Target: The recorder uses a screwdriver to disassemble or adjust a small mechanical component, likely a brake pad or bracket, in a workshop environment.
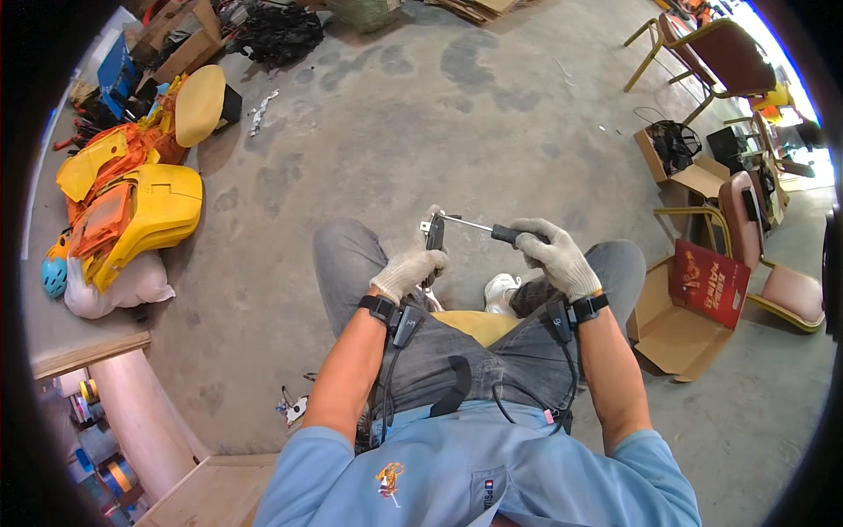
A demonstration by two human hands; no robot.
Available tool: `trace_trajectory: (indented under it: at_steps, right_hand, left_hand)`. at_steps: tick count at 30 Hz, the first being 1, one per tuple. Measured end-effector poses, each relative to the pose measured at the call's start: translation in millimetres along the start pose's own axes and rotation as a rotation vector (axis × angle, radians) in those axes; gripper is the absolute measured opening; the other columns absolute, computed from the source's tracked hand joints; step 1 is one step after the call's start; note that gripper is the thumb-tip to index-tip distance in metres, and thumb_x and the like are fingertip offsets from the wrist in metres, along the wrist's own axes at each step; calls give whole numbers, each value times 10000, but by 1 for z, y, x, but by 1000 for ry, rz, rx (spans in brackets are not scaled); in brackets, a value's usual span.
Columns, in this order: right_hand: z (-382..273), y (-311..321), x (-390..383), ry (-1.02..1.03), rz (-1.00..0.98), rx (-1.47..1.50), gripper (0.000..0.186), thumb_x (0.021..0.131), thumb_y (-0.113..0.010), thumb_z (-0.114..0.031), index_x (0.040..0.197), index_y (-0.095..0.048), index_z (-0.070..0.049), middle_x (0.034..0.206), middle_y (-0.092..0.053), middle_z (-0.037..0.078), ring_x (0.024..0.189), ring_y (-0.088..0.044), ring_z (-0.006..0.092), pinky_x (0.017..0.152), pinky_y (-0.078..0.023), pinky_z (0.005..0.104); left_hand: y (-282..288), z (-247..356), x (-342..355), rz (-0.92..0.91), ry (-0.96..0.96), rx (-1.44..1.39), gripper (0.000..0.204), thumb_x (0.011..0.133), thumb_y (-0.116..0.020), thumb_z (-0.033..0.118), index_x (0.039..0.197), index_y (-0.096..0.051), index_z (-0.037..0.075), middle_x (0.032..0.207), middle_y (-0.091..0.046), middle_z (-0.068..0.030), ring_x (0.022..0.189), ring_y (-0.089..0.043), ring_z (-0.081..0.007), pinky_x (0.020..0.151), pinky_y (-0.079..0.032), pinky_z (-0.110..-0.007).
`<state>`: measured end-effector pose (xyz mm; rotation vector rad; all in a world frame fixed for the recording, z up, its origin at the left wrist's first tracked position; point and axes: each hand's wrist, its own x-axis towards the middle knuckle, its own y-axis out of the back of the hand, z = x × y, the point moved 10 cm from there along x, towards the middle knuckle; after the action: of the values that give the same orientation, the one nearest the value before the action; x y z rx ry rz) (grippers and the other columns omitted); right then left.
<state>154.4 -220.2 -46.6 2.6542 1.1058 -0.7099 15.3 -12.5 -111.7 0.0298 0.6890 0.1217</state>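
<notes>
Both my hands wear pale knitted gloves, raised over the floor between my knees. My left hand (pixel 409 272) is closed around a narrow black part (pixel 435 235) with a small white or metallic piece at its upper end; its exact kind cannot be made out. In my right hand (pixel 560 259) is a screwdriver (pixel 503 234), gripped by its black handle. Its metal shaft points left, and the tip reaches the top of the black part; whether it touches is too small to tell.
Stacked yellow and orange plastic panels (pixel 158 211) lie on a white sack (pixel 123 285) at left. An open cardboard box (pixel 667 329) stands right of my knee, near chairs (pixel 786 299). A white-and-dark part (pixel 297 409) lies on the floor at lower left.
</notes>
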Motion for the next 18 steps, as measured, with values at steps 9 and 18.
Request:
trace_trajectory:
  at_steps: [9,18]
  right_hand:
    - [0,12,-2,-88,145,142,424,1034,-628,-359,1253,-681,1,925,-679,58,774,-595,99,661,-474,236]
    - [12,22,5,2,146,114,411,997,-674,-233,1290,-616,50,1020,-666,91,816,-610,108,683,-518,272]
  left_hand:
    - [2,5,-3,7,-9,-4,1041,872,-680,125,1747,-116,165,925,-646,-56,731,-614,-165,655,-534,-339]
    - [-2,-8,4,-38,39,49,1042,874,-679,114,1745,-109,150,954,-638,-58,754,-616,-175,670,-530,-339]
